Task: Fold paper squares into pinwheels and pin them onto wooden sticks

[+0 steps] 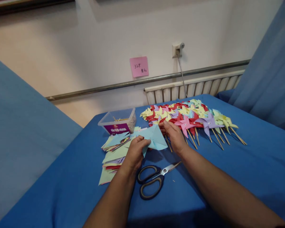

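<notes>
Right now we have a creased pale blue paper (pixel 156 137) raised over the blue-covered worktop (pixel 251 167). Our left hand (pixel 134 152) is closed on its near left part, thumb on top and fingers underneath. Our right hand (pixel 172 134) is half-curled at its right side, fingertips up by the corner, and we cannot tell whether they grip it. Taking the paper as the dial's centre, we see scissors (pixel 165 171) at six o'clock, blades slightly apart, a stack of coloured sheets (pixel 109 155) at eight, a clear plastic tub (pixel 132 122) with thin sticks at ten, and finished pinwheels (pixel 185 123) massed at two o'clock
</notes>
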The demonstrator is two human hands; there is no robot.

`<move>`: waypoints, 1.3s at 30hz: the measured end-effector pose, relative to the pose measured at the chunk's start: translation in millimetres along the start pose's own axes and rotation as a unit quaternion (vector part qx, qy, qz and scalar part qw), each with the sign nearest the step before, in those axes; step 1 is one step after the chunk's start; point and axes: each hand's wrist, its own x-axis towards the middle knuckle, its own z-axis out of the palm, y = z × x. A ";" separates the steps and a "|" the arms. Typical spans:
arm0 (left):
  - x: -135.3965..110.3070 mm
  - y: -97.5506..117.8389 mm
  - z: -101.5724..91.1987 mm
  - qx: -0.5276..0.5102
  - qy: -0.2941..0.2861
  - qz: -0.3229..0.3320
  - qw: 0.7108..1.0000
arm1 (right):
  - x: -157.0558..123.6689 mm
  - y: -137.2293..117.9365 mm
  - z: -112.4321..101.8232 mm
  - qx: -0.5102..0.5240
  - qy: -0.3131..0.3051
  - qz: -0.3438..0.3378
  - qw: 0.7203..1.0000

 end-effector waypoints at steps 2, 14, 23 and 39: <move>-2.2 2.4 0.9 0.033 -0.004 0.004 0.999 | 0.2 -9.0 -4.4 -0.057 -0.041 -0.016 0.997; -3.6 6.1 -2.6 0.166 -0.020 0.052 0.985 | -0.5 -8.8 -12.0 -0.304 -0.201 -0.045 0.930; -0.2 4.4 -2.9 0.194 -0.003 0.095 0.976 | 0.6 3.4 -6.1 -0.257 -0.156 -0.015 0.954; 1.4 -9.0 11.4 -0.077 0.026 0.002 0.997 | -6.0 31.8 11.1 -0.023 0.080 0.015 0.996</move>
